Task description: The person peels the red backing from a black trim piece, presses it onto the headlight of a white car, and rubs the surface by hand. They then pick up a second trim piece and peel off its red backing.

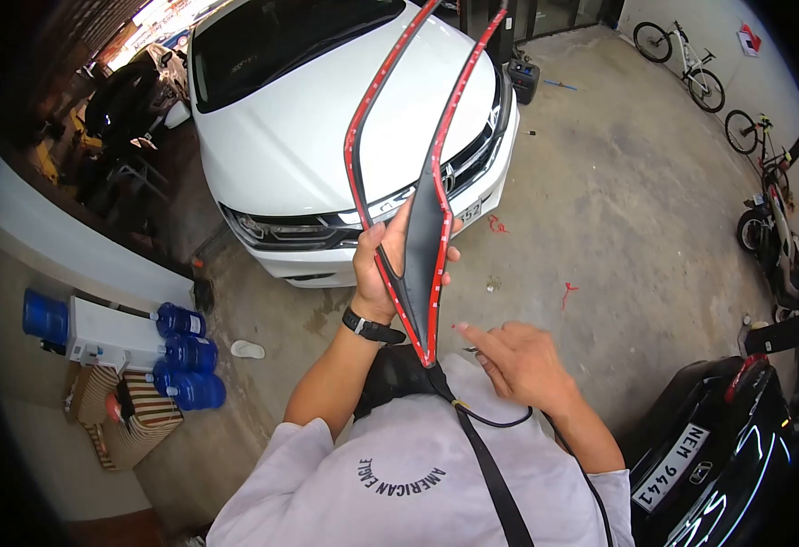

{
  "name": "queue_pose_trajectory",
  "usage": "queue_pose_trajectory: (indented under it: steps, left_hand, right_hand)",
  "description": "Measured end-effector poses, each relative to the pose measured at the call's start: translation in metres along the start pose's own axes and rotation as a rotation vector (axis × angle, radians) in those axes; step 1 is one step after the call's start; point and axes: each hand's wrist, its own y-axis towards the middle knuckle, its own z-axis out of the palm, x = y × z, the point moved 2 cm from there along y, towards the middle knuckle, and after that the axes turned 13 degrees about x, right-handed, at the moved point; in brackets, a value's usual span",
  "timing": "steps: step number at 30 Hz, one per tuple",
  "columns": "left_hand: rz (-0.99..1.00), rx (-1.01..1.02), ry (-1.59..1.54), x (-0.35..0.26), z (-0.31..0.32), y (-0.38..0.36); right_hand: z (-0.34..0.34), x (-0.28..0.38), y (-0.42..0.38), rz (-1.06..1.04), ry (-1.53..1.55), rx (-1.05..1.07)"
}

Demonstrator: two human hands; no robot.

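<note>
My left hand point(383, 266) grips a long black car window visor point(427, 237) near its pointed lower end. The visor is edged with red tape strips and forks upward into two thin arms in front of the white car point(308, 118). My right hand point(518, 360) hovers just right of the visor's tip, index finger stretched toward it, holding nothing. A black watch sits on my left wrist. My white shirt and a black strap fill the bottom of the view.
The white car is parked ahead on bare concrete. A black car's rear point(718, 456) with a number plate sits at the lower right. Blue water bottles point(185, 356) lie at the left wall. Bicycles point(691, 68) and a motorbike point(773, 237) stand at the right.
</note>
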Motion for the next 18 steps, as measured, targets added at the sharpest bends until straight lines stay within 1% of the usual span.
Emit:
queue_pose_trajectory:
  steps: [1,3,7,18]
  left_hand:
    - [-0.02,-0.001,-0.025,0.003,0.0,-0.001]
    - [-0.059,0.0,-0.045,0.008,-0.002,-0.005]
    - [-0.111,0.021,-0.147,0.014,-0.01,-0.008]
    - [-0.159,0.015,-0.221,0.023,-0.016,-0.012]
  right_hand:
    - [0.003,-0.001,0.0,0.003,0.004,0.008]
    - [0.012,0.0,-0.001,-0.141,0.026,0.007]
    - [0.014,0.006,0.0,-0.148,-0.007,0.058]
    - [0.019,0.01,0.005,-0.223,-0.061,0.012]
